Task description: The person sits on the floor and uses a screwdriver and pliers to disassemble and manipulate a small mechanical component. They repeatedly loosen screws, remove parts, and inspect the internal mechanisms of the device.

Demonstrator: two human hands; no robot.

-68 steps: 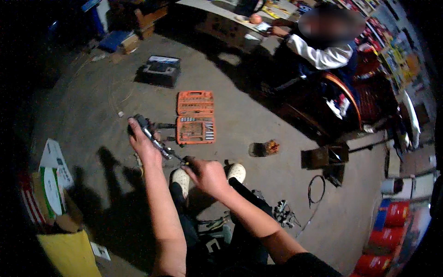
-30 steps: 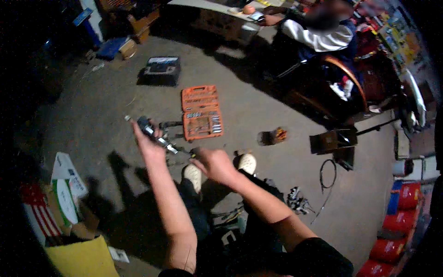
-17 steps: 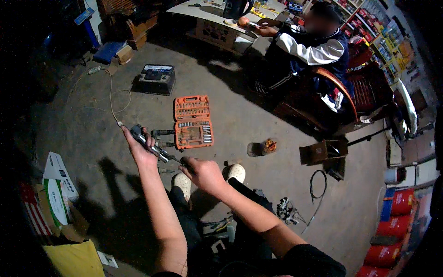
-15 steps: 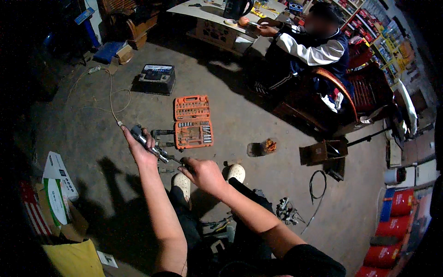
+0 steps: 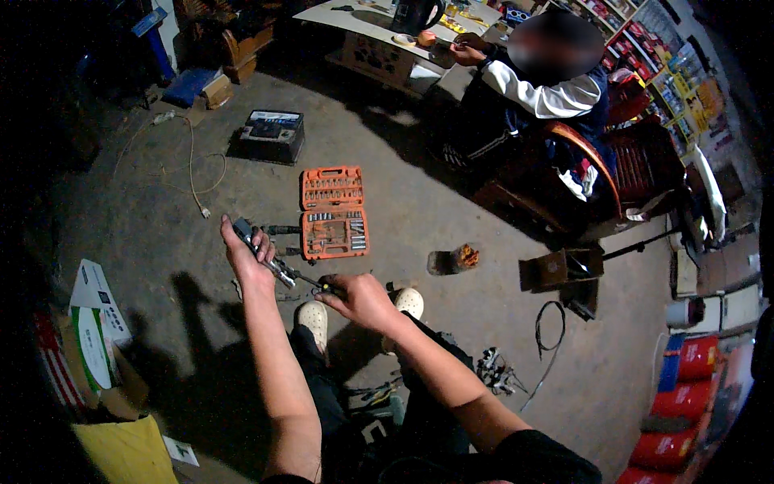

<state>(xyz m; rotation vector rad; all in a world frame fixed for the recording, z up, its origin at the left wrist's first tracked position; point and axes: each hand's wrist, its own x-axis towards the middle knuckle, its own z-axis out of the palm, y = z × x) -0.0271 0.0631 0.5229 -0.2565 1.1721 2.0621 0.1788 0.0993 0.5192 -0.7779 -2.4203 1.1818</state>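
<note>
"What did we see?"
"A silvery, dark-ended metal part (image 5: pixel 280 270) in the left hand (image 5: pixel 247 260), whose curled fingers partly hid it."
"And the right hand (image 5: pixel 361 301)?"
"Its fingers clasped a thin tool (image 5: pixel 324 286); we couldn't make out the tip."

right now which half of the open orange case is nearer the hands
The lower half, closer to both the left hand and the right hand; the upper half lies beyond it.

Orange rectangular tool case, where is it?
In the head view, the orange case lies left of centre on the grey floor, between the right hand and the black boxy battery.
</note>
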